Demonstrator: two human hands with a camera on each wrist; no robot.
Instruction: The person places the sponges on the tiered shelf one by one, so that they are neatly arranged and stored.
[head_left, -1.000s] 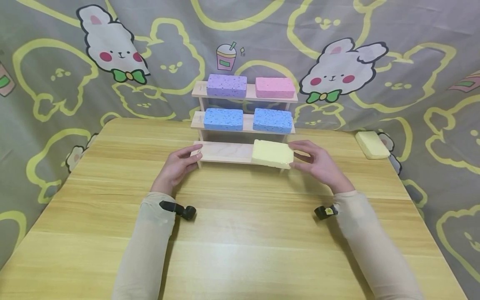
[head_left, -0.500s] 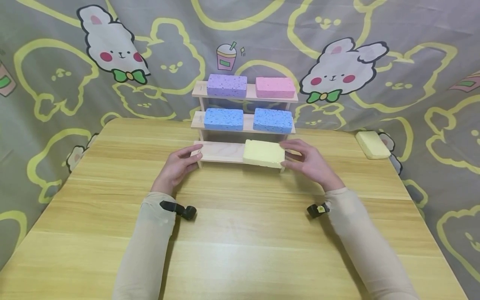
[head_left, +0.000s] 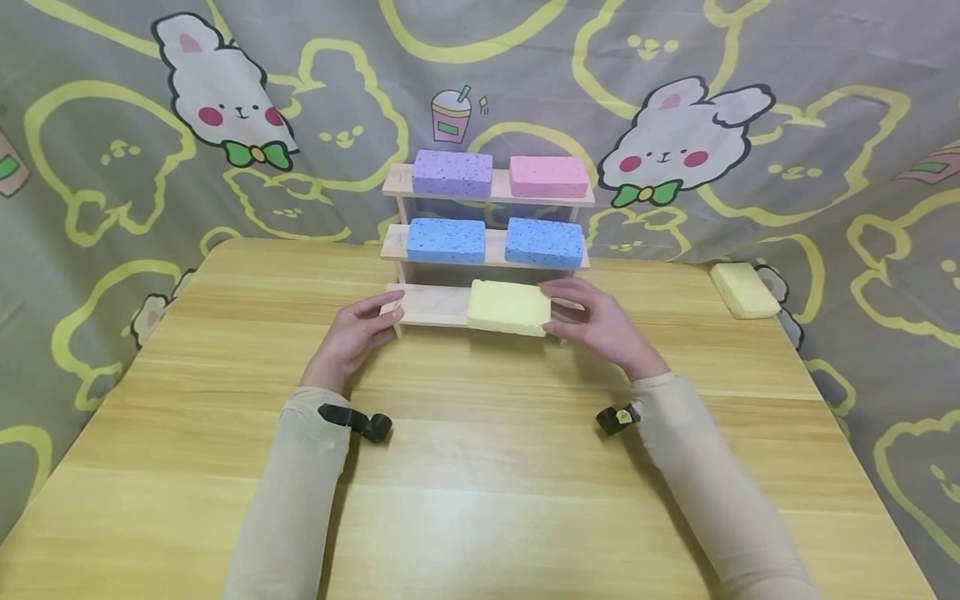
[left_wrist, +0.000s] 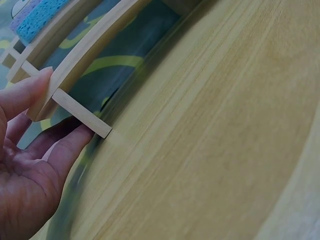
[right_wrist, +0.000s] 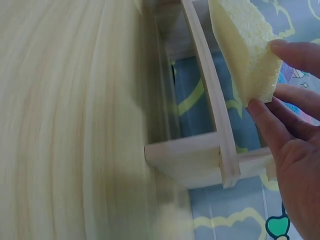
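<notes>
My right hand (head_left: pixel 596 325) pinches a pale yellow sponge (head_left: pixel 508 307) by its right end, thumb at the front corner and fingers behind. The sponge is at the middle of the lowest board of a three-tier wooden rack (head_left: pixel 427 305), its front edge past the board's edge. Whether it rests on the board I cannot tell. At the rack's left end, my left hand (head_left: pixel 358 333) holds the lowest board; in the left wrist view the thumb (left_wrist: pixel 32 90) lies on the board's end and fingers reach behind the leg (left_wrist: pixel 82 114).
Two blue sponges (head_left: pixel 446 240) sit on the middle tier. A purple sponge (head_left: pixel 452 173) and a pink sponge (head_left: pixel 549 176) occupy the top one. Another yellow sponge (head_left: pixel 745 291) lies at the table's (head_left: pixel 480 467) far right edge. A patterned cloth (head_left: pixel 525 75) hangs close behind the rack.
My right hand has carried the yellow sponge leftward along the lowest board, from its right end to about the middle. My left hand has stayed at the rack's left end.
</notes>
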